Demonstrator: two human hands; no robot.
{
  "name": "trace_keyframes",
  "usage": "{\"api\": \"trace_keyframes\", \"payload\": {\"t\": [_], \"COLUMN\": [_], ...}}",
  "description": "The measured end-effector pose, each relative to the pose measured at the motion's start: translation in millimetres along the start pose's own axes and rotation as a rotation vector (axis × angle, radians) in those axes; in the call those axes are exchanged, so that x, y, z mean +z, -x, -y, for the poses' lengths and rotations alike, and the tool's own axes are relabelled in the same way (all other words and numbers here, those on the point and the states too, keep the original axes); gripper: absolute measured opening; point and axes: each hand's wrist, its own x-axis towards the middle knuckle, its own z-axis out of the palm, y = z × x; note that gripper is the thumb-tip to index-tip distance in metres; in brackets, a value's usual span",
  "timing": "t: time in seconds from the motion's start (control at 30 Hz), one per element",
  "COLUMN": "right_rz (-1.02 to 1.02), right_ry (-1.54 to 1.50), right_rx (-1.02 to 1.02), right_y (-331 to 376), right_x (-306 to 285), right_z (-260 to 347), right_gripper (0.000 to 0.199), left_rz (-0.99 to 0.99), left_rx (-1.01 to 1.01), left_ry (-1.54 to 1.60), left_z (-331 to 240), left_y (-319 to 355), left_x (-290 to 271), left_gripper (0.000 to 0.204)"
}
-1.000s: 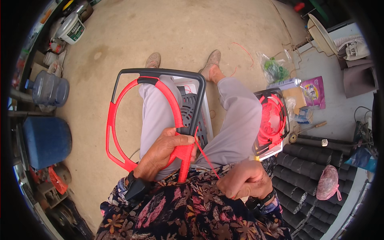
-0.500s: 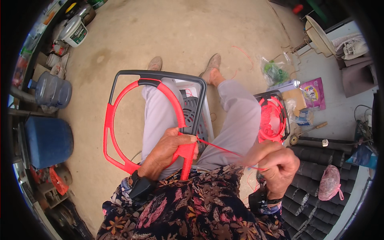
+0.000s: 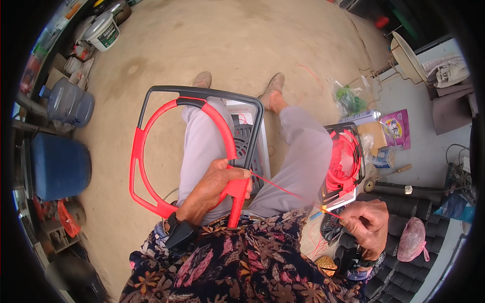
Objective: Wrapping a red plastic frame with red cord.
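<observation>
On my lap rests a rounded black frame [image 3: 222, 94] with a red ring [image 3: 145, 132] inside it; red covering also wraps its left side and lower corners. My left hand [image 3: 214, 188] is closed around the red-covered lower right corner, thumb on top. From there a thin red thread [image 3: 279, 188] runs taut to the right. My right hand [image 3: 368, 225] pinches that thread, out beyond my right thigh. Beneath the thread by my right knee are more red and black frames [image 3: 345, 160].
A box with black slotted pieces [image 3: 243, 135] stands between my legs. At the left are a blue drum [image 3: 60, 166], a water jug [image 3: 70, 102] and a white bucket [image 3: 102, 31]. Rows of dark rolls [image 3: 389, 247] with a pink bag [image 3: 413, 240] lie right. A purple packet [image 3: 395, 130] lies farther off.
My right hand has moved right and slightly down, drawing the red thread out longer. My left hand and the frame have stayed almost in place.
</observation>
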Motion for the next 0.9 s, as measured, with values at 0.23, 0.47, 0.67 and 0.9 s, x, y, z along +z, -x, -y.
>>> {"api": "trace_keyframes", "payload": {"t": [0.23, 0.47, 0.67, 0.9], "right_rz": [-0.276, -0.538, -0.403, -0.05], "right_ry": [0.283, 0.025, -1.166, -1.21], "right_rx": [0.086, 0.022, -0.181, -0.403], "right_y": [-21.1, -42.9, -48.5, -41.0], "right_x": [6.5, 30.2, 47.5, 61.4], "right_z": [-66.4, -103.4, -89.8, -20.7], "right_gripper": [0.005, 0.009, 0.017, 0.017], "left_rz": [0.04, 0.098, 0.073, 0.172], "left_rx": [0.056, -0.028, -0.02, -0.051], "left_ry": [0.077, 0.201, 0.196, 0.289], "left_z": [1.7, -0.3, 0.4, 1.3], "left_y": [5.5, 2.6, 0.7, -0.9], "left_x": [-6.6, -4.3, -6.9, -10.3], "left_gripper": [0.02, 0.023, 0.025, 0.03]}}
